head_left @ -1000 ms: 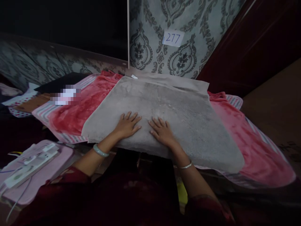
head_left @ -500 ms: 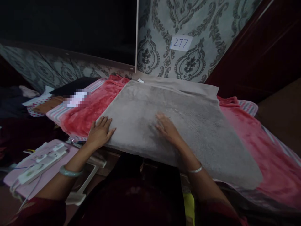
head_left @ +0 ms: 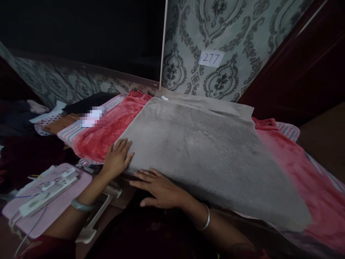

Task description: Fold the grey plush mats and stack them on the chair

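A grey plush cloth (head_left: 194,144), like a towel or small blanket, lies spread over a red blanket (head_left: 115,122) on the table in front of me. Along its far side runs a lighter folded-back strip with a small white tag. My left hand (head_left: 117,158) rests flat on the cloth's near left corner, fingers spread. At the near edge, just right of it, my right hand (head_left: 160,189) is stretched out with the thumb apart, its fingertips by the border. Nothing is held in either hand.
A pink stool (head_left: 64,201) bearing a white power strip (head_left: 50,192) stands at my lower left. A large dark screen (head_left: 86,39) hangs over the back left. On the patterned wall is a paper marked 277 (head_left: 211,58). Dark red furniture (head_left: 291,68) rises at right.
My right hand has moved from the middle of the grey cloth toward me and left, to the near edge. My left hand stays at the corner. The view has shifted slightly.
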`<action>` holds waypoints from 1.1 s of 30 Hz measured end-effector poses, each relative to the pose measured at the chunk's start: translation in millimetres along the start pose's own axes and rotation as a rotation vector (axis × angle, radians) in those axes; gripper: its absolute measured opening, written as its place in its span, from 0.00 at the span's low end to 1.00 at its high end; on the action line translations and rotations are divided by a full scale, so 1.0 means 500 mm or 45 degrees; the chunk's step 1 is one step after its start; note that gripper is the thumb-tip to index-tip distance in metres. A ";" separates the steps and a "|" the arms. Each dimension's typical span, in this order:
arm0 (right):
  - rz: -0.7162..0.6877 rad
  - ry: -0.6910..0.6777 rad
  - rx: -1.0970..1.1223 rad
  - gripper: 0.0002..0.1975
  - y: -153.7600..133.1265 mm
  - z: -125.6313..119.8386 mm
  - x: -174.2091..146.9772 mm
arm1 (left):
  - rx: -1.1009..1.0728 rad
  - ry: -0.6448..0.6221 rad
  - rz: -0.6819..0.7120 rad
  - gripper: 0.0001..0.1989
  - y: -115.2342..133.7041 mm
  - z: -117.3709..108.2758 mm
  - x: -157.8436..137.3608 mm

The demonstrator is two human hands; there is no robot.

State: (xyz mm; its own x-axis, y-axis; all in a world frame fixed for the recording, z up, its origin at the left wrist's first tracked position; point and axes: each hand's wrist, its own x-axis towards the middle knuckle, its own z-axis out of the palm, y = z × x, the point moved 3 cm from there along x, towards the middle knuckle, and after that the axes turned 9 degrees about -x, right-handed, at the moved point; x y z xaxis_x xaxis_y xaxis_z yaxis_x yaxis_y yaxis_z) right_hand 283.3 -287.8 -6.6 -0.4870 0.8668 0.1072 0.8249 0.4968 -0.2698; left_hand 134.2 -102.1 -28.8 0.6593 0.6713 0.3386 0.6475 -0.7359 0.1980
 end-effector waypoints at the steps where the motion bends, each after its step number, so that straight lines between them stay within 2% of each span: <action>1: -0.029 0.037 0.025 0.37 0.005 -0.010 0.005 | -0.020 0.003 0.013 0.31 -0.004 0.000 -0.002; 3: 0.069 0.131 -0.022 0.34 0.057 -0.041 0.020 | -0.072 0.003 0.037 0.30 -0.015 -0.001 -0.007; 5: 0.315 0.180 -0.144 0.33 0.149 -0.076 0.036 | -0.127 -0.001 0.055 0.29 -0.028 -0.002 -0.015; 8: 0.835 0.131 -0.288 0.32 0.291 -0.112 0.048 | -0.194 -0.003 0.077 0.29 -0.047 -0.001 -0.027; 10: 1.085 0.059 -0.359 0.31 0.340 -0.118 0.053 | -0.229 0.000 0.087 0.30 -0.057 0.002 -0.034; 11: 1.126 0.018 -0.390 0.30 0.345 -0.115 0.060 | -0.248 0.005 0.090 0.30 -0.062 0.004 -0.036; 13: 1.018 -0.055 -0.429 0.30 0.316 -0.094 0.086 | -0.288 0.022 0.098 0.30 -0.069 0.006 -0.039; 15: 0.721 -0.087 -0.421 0.30 0.244 -0.058 0.120 | -0.329 0.040 0.115 0.29 -0.073 0.005 -0.039; 18: 0.270 -0.043 -0.344 0.32 0.105 0.005 0.154 | -0.398 0.055 0.123 0.28 -0.079 -0.001 -0.037; 21: 0.021 0.012 -0.242 0.34 -0.008 0.059 0.142 | -0.455 0.041 0.097 0.28 -0.090 -0.005 -0.035; 24: -0.136 0.080 -0.099 0.32 -0.051 0.069 0.097 | -0.453 0.027 0.081 0.28 -0.100 -0.008 -0.028; 26: -0.092 0.195 -0.034 0.29 -0.026 0.039 0.059 | -0.412 0.029 0.065 0.28 -0.099 -0.012 -0.012; 27: -0.006 0.265 -0.017 0.28 0.002 0.015 0.037 | -0.388 0.028 0.060 0.28 -0.093 -0.015 0.000; 30: 0.428 0.430 -0.045 0.23 0.125 -0.064 -0.039 | -0.358 0.011 0.120 0.28 -0.034 -0.020 0.056; 33: 0.882 0.399 -0.229 0.26 0.239 -0.118 -0.113 | -0.373 -0.089 0.273 0.29 0.075 -0.010 0.124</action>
State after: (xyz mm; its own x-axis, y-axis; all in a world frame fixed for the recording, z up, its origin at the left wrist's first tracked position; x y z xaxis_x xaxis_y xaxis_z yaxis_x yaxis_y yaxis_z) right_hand 426.1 -274.8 11.7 0.2377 0.9403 0.2434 0.9582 -0.1859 -0.2173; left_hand 197.6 -88.5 4.2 0.7990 0.4962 0.3395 0.3616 -0.8477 0.3881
